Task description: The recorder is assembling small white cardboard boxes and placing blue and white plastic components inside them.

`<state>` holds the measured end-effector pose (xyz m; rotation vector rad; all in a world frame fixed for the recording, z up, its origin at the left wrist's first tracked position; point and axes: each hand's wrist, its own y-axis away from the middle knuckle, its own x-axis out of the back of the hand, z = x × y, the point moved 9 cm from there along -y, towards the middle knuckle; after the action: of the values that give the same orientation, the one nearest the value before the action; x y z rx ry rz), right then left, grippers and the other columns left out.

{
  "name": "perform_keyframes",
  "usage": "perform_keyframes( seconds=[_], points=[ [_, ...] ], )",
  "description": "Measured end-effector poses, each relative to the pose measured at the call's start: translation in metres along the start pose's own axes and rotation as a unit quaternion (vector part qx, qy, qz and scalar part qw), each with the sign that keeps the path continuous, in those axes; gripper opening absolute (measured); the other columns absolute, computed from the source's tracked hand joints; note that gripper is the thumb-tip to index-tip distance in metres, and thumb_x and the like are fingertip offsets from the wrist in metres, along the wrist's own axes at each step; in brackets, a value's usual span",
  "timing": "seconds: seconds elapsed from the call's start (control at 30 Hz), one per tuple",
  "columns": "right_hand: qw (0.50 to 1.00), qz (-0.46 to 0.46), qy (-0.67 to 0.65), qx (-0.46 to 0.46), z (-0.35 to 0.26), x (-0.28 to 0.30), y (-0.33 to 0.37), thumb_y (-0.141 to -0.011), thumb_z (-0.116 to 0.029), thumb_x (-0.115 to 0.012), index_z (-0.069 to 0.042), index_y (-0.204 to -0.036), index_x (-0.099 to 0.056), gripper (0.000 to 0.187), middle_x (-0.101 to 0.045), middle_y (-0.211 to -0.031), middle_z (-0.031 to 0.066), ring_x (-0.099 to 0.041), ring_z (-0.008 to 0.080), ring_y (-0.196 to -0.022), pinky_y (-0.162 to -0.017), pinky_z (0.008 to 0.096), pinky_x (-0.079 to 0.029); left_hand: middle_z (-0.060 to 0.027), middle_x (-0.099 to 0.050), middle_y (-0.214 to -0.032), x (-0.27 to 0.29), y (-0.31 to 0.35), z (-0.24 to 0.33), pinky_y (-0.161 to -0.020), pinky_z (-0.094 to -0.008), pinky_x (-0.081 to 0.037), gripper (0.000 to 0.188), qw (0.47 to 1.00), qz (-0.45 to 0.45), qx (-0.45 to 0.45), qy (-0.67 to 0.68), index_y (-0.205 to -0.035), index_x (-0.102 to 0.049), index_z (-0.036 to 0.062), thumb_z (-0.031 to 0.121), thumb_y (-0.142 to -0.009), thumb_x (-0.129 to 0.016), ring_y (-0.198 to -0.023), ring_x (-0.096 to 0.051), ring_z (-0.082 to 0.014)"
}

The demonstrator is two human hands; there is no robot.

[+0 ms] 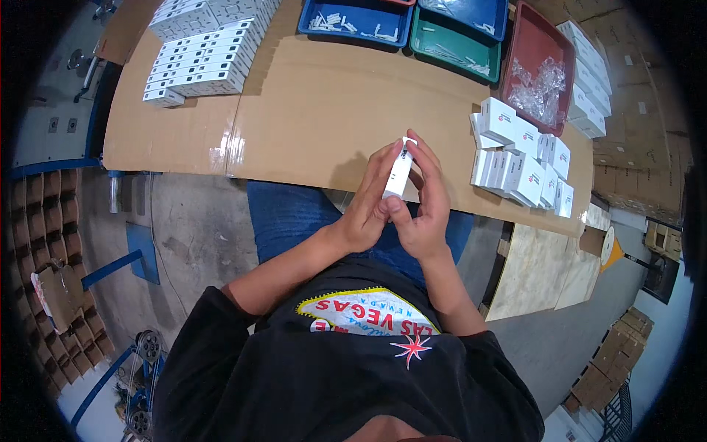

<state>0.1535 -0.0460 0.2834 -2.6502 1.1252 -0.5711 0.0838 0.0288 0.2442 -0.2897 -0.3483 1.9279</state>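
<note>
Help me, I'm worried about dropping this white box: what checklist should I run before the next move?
1. Left hand on the small white box: ok.
2. Right hand on its opposite side: ok.
3. Box wholly above the cardboard-covered table: cannot tell; it's near the edge in this view.
4. Box contents: cannot tell, hidden.
5. White boxes at right evenly lined up: not ok, uneven.

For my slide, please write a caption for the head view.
Left hand and right hand hold a white box near the brown table's edge.
</note>
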Motion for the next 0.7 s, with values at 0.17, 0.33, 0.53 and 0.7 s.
perform_keyframes(
  seconds=[0.17,0.33,0.53,0.7],
  points=[
    [0.999,0.019,-0.025,0.022,-0.004,0.004,0.002,-0.096,-0.040,-0.068,0.002,-0.141,-0.055,0.063,-0.046,-0.152,0.0313,-0.051,0.0423,-0.139,-0.113,0.0469,-0.042,-0.0265,-0.018,-0.165,-0.006,0.003,0.012,-0.123,-0.0514,-0.023,0.093,0.996,-0.024,-0.058,-0.071,-0.164,-0.011,-0.0018,0.063,-0.104,-0.041,-0.152,-0.023,-0.0435],
    [0.996,0.012,0.020,0.090,-0.025,0.005,0.000,-0.101,-0.055,-0.056,0.003,-0.140,-0.057,0.070,-0.046,-0.150,0.0356,-0.050,0.0468,-0.139,-0.112,0.0486,-0.042,-0.0289,-0.015,-0.166,-0.011,0.006,0.016,-0.123,-0.0532,-0.023,0.093,0.994,-0.005,-0.084,-0.075,-0.165,-0.011,0.0006,0.063,-0.103,-0.044,-0.152,-0.021,-0.0463],
    [0.992,0.012,0.009,0.124,-0.034,-0.002,0.004,-0.105,-0.053,-0.050,0.004,-0.141,-0.056,0.067,-0.045,-0.149,0.0385,-0.051,0.0501,-0.136,-0.111,0.0496,-0.044,-0.0318,-0.012,-0.166,-0.008,0.004,0.027,-0.122,-0.0560,-0.024,0.089,0.989,0.026,-0.133,-0.057,-0.166,-0.011,0.0060,0.062,-0.104,-0.041,-0.154,-0.019,-0.0500],
    [0.990,0.007,0.011,0.137,-0.037,-0.005,0.006,-0.107,-0.051,-0.046,0.005,-0.140,-0.057,0.066,-0.045,-0.148,0.0403,-0.052,0.0505,-0.136,-0.110,0.0489,-0.045,-0.0319,-0.014,-0.166,-0.009,0.008,0.027,-0.123,-0.0566,-0.022,0.090,0.989,0.034,-0.126,-0.076,-0.165,-0.008,0.0050,0.066,-0.104,-0.031,-0.152,-0.022,-0.0504]
  ],
)
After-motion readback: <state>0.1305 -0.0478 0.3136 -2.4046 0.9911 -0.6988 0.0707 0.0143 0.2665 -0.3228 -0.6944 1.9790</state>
